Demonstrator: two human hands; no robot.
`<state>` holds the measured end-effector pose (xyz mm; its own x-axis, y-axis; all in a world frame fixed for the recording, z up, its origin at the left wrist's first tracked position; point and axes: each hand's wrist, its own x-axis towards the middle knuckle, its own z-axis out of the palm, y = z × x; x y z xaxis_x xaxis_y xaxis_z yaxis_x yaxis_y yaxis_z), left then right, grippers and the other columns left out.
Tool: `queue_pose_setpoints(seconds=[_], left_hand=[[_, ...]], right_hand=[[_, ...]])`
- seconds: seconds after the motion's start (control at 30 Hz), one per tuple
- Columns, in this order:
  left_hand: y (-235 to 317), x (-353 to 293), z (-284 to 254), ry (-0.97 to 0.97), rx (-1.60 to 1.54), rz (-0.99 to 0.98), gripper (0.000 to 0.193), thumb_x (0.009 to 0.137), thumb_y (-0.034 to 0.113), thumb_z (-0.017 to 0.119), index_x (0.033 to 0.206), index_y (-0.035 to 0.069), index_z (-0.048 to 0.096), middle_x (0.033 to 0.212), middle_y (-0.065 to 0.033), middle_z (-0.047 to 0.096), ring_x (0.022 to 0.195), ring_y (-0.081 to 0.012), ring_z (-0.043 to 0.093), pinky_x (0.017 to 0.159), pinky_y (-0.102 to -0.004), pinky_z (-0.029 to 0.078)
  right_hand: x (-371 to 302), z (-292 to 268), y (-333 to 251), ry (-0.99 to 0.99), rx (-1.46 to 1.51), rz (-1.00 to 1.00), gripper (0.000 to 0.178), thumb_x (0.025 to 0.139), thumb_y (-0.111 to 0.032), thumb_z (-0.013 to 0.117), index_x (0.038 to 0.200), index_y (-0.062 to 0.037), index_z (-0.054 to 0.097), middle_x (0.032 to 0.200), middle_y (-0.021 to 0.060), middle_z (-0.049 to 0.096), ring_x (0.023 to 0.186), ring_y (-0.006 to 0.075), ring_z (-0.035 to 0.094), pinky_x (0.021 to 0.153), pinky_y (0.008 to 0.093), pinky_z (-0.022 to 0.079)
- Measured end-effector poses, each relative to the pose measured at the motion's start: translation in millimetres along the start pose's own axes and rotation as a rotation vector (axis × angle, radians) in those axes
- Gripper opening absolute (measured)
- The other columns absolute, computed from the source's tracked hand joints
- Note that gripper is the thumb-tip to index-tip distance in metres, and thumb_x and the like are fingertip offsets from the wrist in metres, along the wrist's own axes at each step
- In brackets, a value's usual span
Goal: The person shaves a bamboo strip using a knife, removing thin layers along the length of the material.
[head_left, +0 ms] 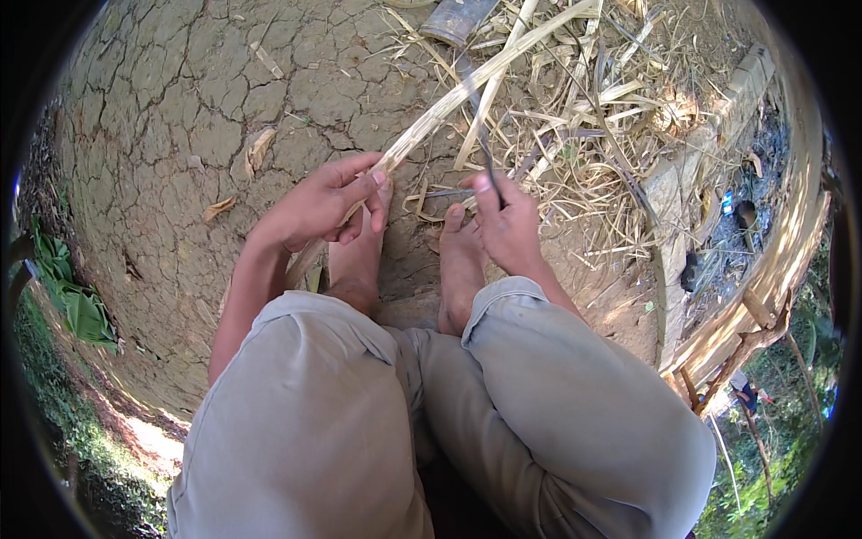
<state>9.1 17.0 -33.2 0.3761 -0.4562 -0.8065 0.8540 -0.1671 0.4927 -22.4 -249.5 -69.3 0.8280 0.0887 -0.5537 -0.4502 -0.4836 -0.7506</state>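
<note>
My left hand (334, 199) is closed round a long pale strip of split bamboo or cane (449, 103). The strip runs up and to the right from my fingers, and its lower end passes behind the hand beside my left foot. My right hand (510, 225) grips a slim dark knife (485, 144), thumb pressed along it. Its blade points upward and crosses the strip in the picture; whether they touch, I cannot tell. The blade is partly blurred, and my fingers hide the handle.
Shavings and split strips (584, 180) litter the ground ahead and to the right. A dark cylindrical piece (456, 20) lies at the far edge. My bare feet (460, 269) rest on cracked earth. A wooden beam (669, 207) borders the right, and green leaves (81, 310) lie far left.
</note>
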Motion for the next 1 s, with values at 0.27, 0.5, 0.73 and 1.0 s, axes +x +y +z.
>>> queue_pose_setpoints(seconds=[0.27, 0.5, 0.73, 1.0], left_hand=[[-16, 10, 20, -0.064, -0.203, 0.076, 0.028, 0.103, 0.024, 0.045, 0.115, 0.003, 0.060, 0.085, -0.0058, 0.066, 0.059, -0.0071, 0.049, 0.047, -0.0226, 0.037], [-8, 9, 29, -0.061, -0.138, -0.026, 0.026, 0.103, 0.022, 0.044, 0.102, 0.005, 0.063, 0.082, -0.0040, 0.061, 0.058, -0.0070, 0.041, 0.051, -0.0222, 0.035], [-22, 17, 45, 0.196, 0.115, -0.065, 0.021, 0.100, 0.022, 0.050, 0.094, 0.005, 0.060, 0.080, 0.0022, 0.055, 0.059, -0.0042, 0.040, 0.053, -0.0213, 0.031], [-25, 13, 40, 0.106, -0.081, -0.153, 0.022, 0.100, 0.023, 0.052, 0.086, 0.007, 0.054, 0.068, 0.0053, 0.040, 0.052, -0.0043, 0.029, 0.044, -0.0249, 0.020]], right_hand=[[5, 10, -19, -0.228, -0.410, -0.348, 0.056, 0.091, -0.058, 0.057, 0.082, -0.0031, 0.056, 0.068, 0.0200, 0.063, 0.067, 0.0413, 0.065, 0.059, 0.0479, 0.050], [1, 8, -25, -0.264, -0.459, -0.277, 0.050, 0.093, -0.056, 0.057, 0.090, -0.0060, 0.057, 0.072, 0.0190, 0.063, 0.067, 0.0412, 0.063, 0.059, 0.0478, 0.048], [5, 18, -23, -0.176, -0.560, -0.337, 0.060, 0.090, -0.063, 0.054, 0.087, -0.0034, 0.055, 0.070, 0.0211, 0.064, 0.066, 0.0428, 0.065, 0.057, 0.0507, 0.051], [4, 17, -13, -0.137, -0.638, -0.374, 0.063, 0.087, -0.067, 0.055, 0.085, -0.0044, 0.052, 0.070, 0.0187, 0.062, 0.064, 0.0410, 0.064, 0.055, 0.0487, 0.050]])
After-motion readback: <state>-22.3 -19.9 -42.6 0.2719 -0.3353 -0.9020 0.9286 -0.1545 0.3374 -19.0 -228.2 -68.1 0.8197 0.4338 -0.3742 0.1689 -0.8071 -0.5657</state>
